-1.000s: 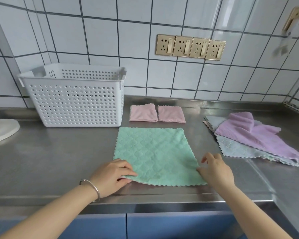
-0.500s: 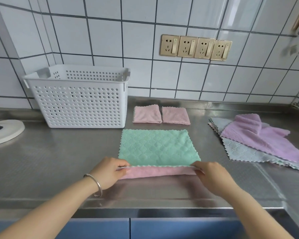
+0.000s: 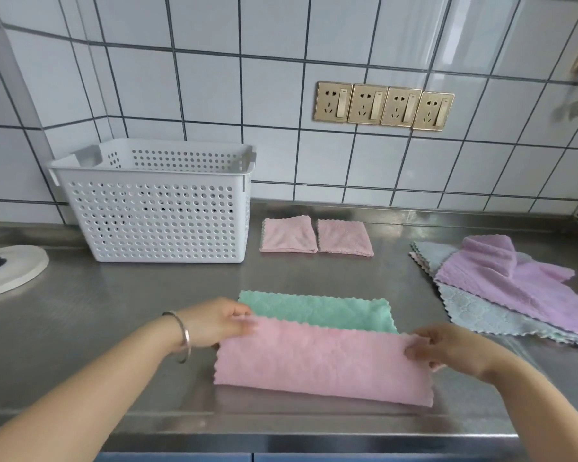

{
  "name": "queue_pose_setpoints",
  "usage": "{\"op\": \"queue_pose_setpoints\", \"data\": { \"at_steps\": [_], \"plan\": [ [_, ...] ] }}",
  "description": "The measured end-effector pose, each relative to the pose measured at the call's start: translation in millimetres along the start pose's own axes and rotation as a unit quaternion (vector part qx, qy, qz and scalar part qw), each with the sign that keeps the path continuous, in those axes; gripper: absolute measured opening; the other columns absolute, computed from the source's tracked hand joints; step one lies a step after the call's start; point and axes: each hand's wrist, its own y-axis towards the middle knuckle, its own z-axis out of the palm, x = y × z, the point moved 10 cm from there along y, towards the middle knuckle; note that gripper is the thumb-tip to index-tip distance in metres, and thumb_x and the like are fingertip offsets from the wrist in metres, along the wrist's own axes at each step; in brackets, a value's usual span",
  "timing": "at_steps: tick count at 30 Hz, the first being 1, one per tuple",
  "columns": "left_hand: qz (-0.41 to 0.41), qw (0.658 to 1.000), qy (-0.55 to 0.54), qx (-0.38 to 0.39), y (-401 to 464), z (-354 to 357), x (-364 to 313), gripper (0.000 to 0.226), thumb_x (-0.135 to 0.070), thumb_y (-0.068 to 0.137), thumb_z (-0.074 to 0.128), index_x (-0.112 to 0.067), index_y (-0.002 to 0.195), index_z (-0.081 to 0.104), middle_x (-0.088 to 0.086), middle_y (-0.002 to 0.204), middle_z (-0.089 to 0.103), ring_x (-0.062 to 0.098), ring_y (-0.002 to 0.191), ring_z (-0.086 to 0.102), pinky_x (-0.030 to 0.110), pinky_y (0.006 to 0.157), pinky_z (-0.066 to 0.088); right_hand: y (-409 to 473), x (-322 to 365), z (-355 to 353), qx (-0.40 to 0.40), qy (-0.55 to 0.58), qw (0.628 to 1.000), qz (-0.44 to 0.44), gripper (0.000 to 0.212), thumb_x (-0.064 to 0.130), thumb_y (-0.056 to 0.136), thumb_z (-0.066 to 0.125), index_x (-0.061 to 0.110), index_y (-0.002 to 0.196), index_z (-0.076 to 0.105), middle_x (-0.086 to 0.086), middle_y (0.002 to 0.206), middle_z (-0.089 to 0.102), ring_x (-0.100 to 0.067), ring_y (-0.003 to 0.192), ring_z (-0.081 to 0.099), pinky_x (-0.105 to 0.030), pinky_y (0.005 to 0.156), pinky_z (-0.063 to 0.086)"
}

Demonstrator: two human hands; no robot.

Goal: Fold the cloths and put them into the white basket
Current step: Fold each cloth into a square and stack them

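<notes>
Where white tiles (image 3: 214, 95) rise—steel counter (image 3: 114, 311), gleaming.

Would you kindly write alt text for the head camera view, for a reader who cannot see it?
Two hands, left hand and right hand, pinch the corners of a green-and-pink cloth, folding its pink side over on a steel counter. Behind sit a white basket, two folded pink cloths and a pile of unfolded cloths.

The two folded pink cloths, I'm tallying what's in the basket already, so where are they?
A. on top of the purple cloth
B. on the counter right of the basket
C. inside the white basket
B: the two folded pink cloths lie side by side on the steel counter, right of the white basket.
</notes>
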Motion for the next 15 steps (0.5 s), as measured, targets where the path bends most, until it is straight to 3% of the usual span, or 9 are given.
{"op": "queue_pose_setpoints", "data": {
  "at_steps": [2, 4, 5, 7, 10, 12, 15],
  "plan": [
    [-0.048, 0.996, -0.022, -0.077, 14, -21, 6, 0.027, -0.04, 0.088, 0.056, -0.017, 0.099, 0.065, -0.017, 0.088, 0.058, 0.006, 0.081, 0.058, 0.027, 0.073, 0.043, 19, -7, -9, -0.048, 0.064, 0.996, 0.03, 0.009, 0.008, 0.088, 0.061, 0.003, 0.086, 0.068, -0.006, 0.075, 0.061, -0.014, 0.065, 0.056, -0.017, 0.055, 0.048],
    [-0.073, 0.986, -0.068, -0.134, 30, -32, 12, 0.016, -0.03, 0.09, 0.057, -0.019, 0.08, 0.061, -0.005, 0.071, 0.054, 0.011, 0.061, 0.05, 0.023, 0.056, 0.037, 37, -6, -20, -0.115, 0.085, 0.989, 0.043, 0.009, 0.011, 0.087, 0.061, 0.006, 0.08, 0.065, -0.006, 0.072, 0.056, -0.017, 0.065, 0.05, -0.022, 0.057, 0.044],
    [-0.088, 0.98, -0.084, -0.16, 38, -36, 17, 0.022, -0.027, 0.09, 0.057, -0.019, 0.07, 0.055, -0.001, 0.063, 0.048, 0.013, 0.054, 0.041, 0.022, 0.05, 0.031, 45, -5, -26, -0.154, 0.082, 0.984, 0.044, 0.012, 0.012, 0.085, 0.062, 0.008, 0.075, 0.064, -0.004, 0.068, 0.055, -0.017, 0.063, 0.049, -0.025, 0.059, 0.042],
    [-0.124, 0.969, -0.084, -0.197, 54, -38, 33, 0.028, -0.027, 0.089, 0.057, -0.018, 0.063, 0.049, 0.003, 0.06, 0.045, 0.02, 0.055, 0.038, 0.025, 0.056, 0.029, 56, -6, -33, -0.227, 0.066, 0.969, 0.067, 0.017, 0.013, 0.083, 0.06, 0.012, 0.066, 0.061, -0.003, 0.062, 0.055, -0.018, 0.059, 0.048, -0.026, 0.057, 0.038],
    [-0.158, 0.963, -0.036, -0.216, 68, -34, 44, 0.04, -0.033, 0.089, 0.054, -0.016, 0.055, 0.043, 0.009, 0.063, 0.05, 0.027, 0.068, 0.046, 0.027, 0.063, 0.03, 66, -10, -30, -0.272, 0.029, 0.956, 0.104, 0.02, 0.016, 0.083, 0.055, 0.012, 0.063, 0.058, -0.006, 0.061, 0.054, -0.024, 0.06, 0.051, -0.025, 0.05, 0.039],
    [-0.176, 0.959, 0.004, -0.221, 71, -33, 46, 0.032, -0.036, 0.09, 0.051, -0.016, 0.066, 0.055, 0.015, 0.085, 0.064, 0.032, 0.084, 0.058, 0.028, 0.066, 0.035, 68, -11, -28, -0.29, 0.008, 0.95, 0.114, 0.02, 0.019, 0.085, 0.052, 0.012, 0.067, 0.058, -0.007, 0.064, 0.055, -0.028, 0.071, 0.055, -0.028, 0.058, 0.042],
    [-0.193, 0.952, 0.017, -0.238, 75, -36, 48, 0.035, -0.039, 0.091, 0.051, -0.01, 0.103, 0.066, 0.012, 0.114, 0.067, 0.031, 0.106, 0.06, 0.03, 0.082, 0.045, 71, -11, -31, -0.311, -0.003, 0.943, 0.121, 0.019, 0.022, 0.085, 0.052, 0.014, 0.068, 0.055, -0.01, 0.075, 0.058, -0.028, 0.079, 0.055, -0.028, 0.065, 0.042]
  ]
}}
